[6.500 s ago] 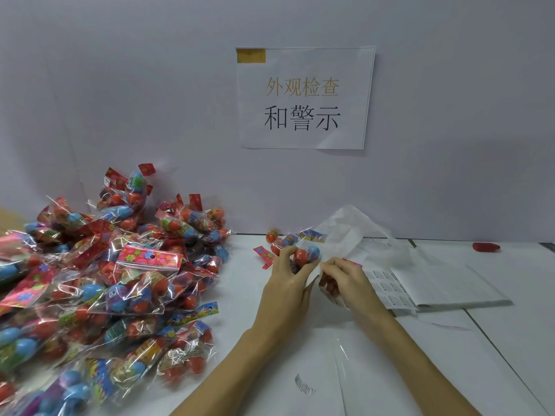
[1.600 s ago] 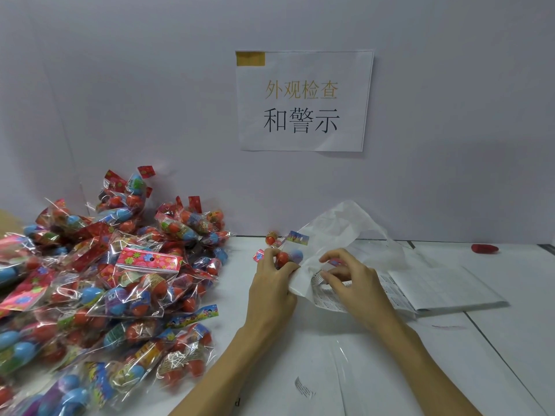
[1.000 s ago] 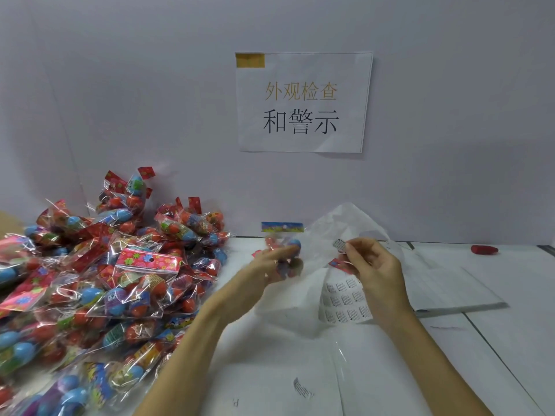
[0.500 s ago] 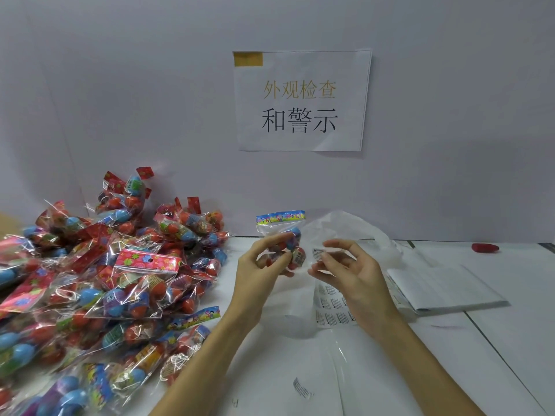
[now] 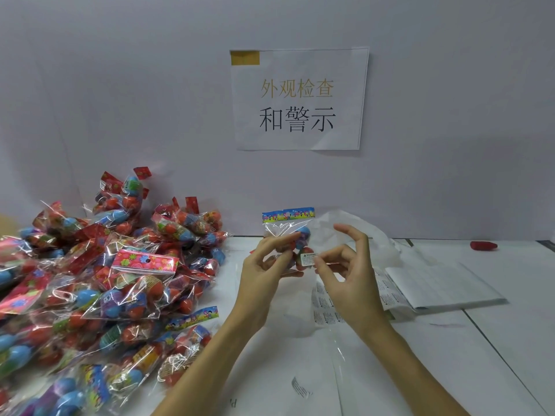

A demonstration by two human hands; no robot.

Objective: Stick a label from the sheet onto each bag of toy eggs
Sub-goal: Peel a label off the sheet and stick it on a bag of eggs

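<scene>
Your left hand [image 5: 264, 259] gripped one bag of toy eggs [image 5: 289, 235] and held it upright above the tabletop [image 5: 495, 340], its printed header on top. Your right hand [image 5: 342, 268] pinched a small white label [image 5: 307, 259] between thumb and forefinger, the other fingers spread, and had it right at the front of the bag. Whether it was already touching the film, I could not tell. By my judgement, this bag was at the point of being labelled, not yet pressed down.

The label sheet [image 5: 327, 307] lay on the tabletop just beneath your right hand, with rows of labels left on it. To your left sat a big pile of bags [image 5: 99, 289], heaped against the wall. From here I could not make out whether any of those bags carried a label, so I cannot say how many you had finished; judging by the pile's size, much may have remained.
</scene>
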